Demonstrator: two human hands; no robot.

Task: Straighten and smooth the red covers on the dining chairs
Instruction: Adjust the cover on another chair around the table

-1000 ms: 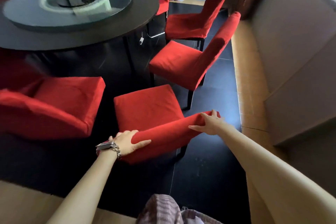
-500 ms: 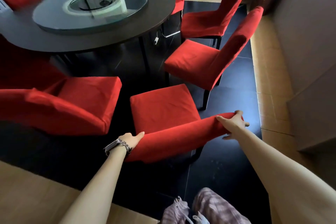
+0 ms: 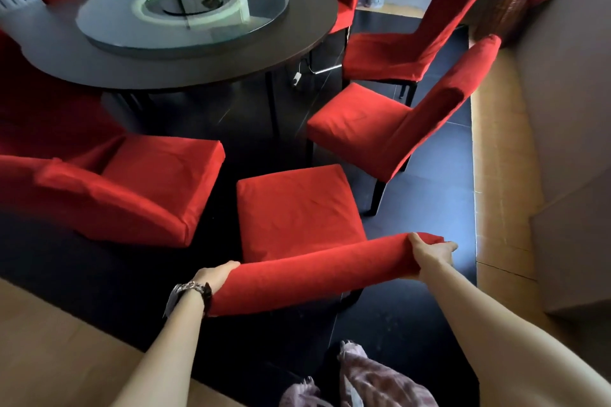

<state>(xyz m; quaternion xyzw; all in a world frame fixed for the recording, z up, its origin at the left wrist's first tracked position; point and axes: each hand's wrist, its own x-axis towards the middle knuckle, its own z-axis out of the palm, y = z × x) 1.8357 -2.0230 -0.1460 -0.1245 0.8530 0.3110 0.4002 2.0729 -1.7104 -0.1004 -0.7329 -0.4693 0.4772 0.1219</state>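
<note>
The left hand [image 3: 215, 276] and right hand [image 3: 429, 249] each curl around one top corner of the nearest chair [image 3: 294, 211], gripping its red cover [image 3: 314, 271]. Opposed corner grips likely tension the fabric evenly.

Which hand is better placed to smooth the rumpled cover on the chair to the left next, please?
Probably the left hand: it grips the end of the backrest nearest that rumpled chair, while the right hand holds the far end.

Bare floor [image 3: 426, 205] right of the near chair [image 3: 297, 211]; second chair [image 3: 148, 195] close left, table [image 3: 66, 53] beyond.
</note>
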